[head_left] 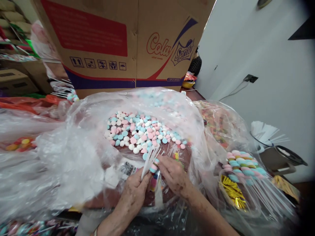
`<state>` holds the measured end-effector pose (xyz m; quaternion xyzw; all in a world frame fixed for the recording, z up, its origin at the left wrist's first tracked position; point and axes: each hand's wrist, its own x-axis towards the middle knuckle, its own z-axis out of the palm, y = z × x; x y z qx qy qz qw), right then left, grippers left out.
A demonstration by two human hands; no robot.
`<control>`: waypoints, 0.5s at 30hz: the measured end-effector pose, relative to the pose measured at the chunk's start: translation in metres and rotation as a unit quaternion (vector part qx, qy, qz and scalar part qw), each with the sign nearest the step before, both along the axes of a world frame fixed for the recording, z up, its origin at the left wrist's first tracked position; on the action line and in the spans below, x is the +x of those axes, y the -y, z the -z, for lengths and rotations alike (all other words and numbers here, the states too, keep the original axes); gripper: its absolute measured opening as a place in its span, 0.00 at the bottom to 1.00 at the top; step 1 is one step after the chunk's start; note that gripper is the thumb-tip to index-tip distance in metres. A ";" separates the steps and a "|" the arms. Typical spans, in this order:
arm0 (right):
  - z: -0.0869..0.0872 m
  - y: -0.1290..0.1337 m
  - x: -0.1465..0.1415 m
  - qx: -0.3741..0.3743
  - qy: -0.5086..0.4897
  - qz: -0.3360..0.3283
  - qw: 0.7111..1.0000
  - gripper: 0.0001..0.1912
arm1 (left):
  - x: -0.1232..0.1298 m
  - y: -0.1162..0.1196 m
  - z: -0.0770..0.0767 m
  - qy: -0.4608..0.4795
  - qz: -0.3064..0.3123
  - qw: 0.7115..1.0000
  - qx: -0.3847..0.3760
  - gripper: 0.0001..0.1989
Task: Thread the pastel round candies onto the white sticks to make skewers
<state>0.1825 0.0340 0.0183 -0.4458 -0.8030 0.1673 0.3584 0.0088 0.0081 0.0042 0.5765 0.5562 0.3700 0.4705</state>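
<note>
Left hand (135,186) closed around a bundle of white sticks (149,160), tips up and away. Short candy stack (154,166) sits between the two hands, just right of the sticks, above the left thumb. Right hand (174,174) has fingertips on it (can't tell if pinching; they partly cover it). Loose candies (141,131) spread just beyond, ringed by crumpled clear plastic (73,160). Big carton (98,36) blocks the view behind. Off right: assembled candy sticks (246,165), gold ties (233,192).
</note>
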 end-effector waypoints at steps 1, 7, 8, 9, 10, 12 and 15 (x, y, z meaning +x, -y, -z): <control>0.000 0.003 -0.003 0.002 0.014 -0.005 1.000 0.20 | 0.000 0.000 0.000 0.001 -0.003 1.000 0.002 0.16; -0.020 -0.002 0.005 -0.107 -0.005 0.005 0.994 0.19 | -0.001 0.000 0.007 0.027 -0.035 0.999 -0.019 0.17; -0.024 -0.009 0.013 -0.123 -0.021 0.039 0.991 0.19 | -0.001 0.000 0.008 0.034 -0.045 0.998 -0.029 0.17; -0.028 -0.016 0.022 -0.132 -0.029 0.083 0.987 0.19 | -0.001 0.001 0.010 0.040 -0.054 0.997 -0.039 0.17; -0.031 -0.024 0.032 -0.129 -0.028 0.133 0.982 0.19 | -0.001 0.001 0.011 0.046 -0.062 0.996 -0.048 0.17; -0.036 -0.038 0.051 -0.113 0.042 0.191 0.974 0.15 | -0.001 0.001 0.013 0.053 -0.066 0.994 -0.062 0.18; -0.036 -0.048 0.072 -0.123 0.195 0.167 0.959 0.11 | -0.001 0.001 0.013 0.047 -0.063 0.994 -0.073 0.18</control>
